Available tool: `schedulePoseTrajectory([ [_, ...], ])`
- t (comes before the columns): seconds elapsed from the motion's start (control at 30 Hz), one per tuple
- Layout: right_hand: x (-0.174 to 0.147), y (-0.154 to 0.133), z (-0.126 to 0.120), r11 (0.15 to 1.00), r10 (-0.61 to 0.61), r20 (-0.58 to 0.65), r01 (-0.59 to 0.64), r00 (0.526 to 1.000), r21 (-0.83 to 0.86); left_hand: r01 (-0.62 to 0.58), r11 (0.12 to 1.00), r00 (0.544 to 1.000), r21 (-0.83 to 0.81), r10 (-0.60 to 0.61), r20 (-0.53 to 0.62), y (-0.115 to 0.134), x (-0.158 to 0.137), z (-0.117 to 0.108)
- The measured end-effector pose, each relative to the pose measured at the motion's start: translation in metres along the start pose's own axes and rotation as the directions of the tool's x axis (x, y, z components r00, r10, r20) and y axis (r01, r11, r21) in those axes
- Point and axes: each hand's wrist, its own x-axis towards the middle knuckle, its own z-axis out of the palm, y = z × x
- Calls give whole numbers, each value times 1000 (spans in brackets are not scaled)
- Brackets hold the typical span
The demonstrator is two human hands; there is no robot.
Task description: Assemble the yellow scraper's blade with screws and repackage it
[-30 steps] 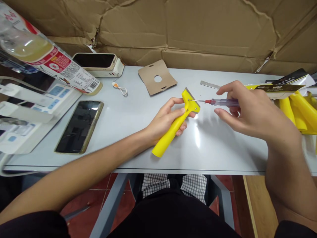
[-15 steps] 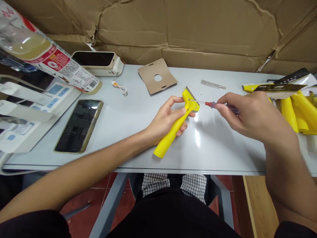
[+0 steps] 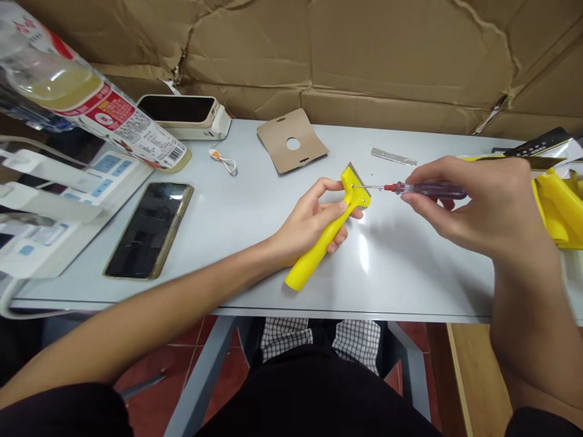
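A yellow scraper (image 3: 317,250) lies slantwise in my left hand (image 3: 311,223), its head pointing up and to the right. My left thumb presses on the neck, and the fingers wrap beneath it. A thin metal blade (image 3: 359,174) shows along the edge of the head. My right hand (image 3: 483,203) is closed on the clear purple handle of a screwdriver (image 3: 430,189) with a red collar. The screwdriver's tip meets the upper screw of the scraper head; a second screw (image 3: 364,201) sits lower on it.
A loose blade (image 3: 393,157) and a brown card (image 3: 310,141) with a round hole lie behind my hands. More yellow scraper parts (image 3: 562,209) are heaped at the right. On the left are a phone (image 3: 149,230), a short cable (image 3: 224,162), a bottle (image 3: 150,136) and a power strip (image 3: 86,209).
My right hand has shifted right and its grip has slid back, so more of the screwdriver handle shows. The tip stays at the same screw. The scraper is held much as before.
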Motion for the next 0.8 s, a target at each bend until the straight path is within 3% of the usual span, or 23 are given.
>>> schedulePoseTrajectory([
  [0.17, 1, 2, 6, 999, 3, 63, -1, 998, -34, -19, 1000, 1000, 4, 19, -8, -1, 0, 0],
  [0.47, 2, -4, 1, 953, 192, 181, -227, 965, 202, -72, 996, 997, 52, 72, 5, -2, -1, 1],
  [0.63, 2, 3, 1, 895, 274, 290, -354, 917, 272, -78, 993, 997, 86, 79, -1, -3, -3, 2],
  [0.8, 5, 3, 6, 915, 186, 261, -264, 947, 305, -49, 997, 999, 53, 49, 2, -1, 0, 0],
])
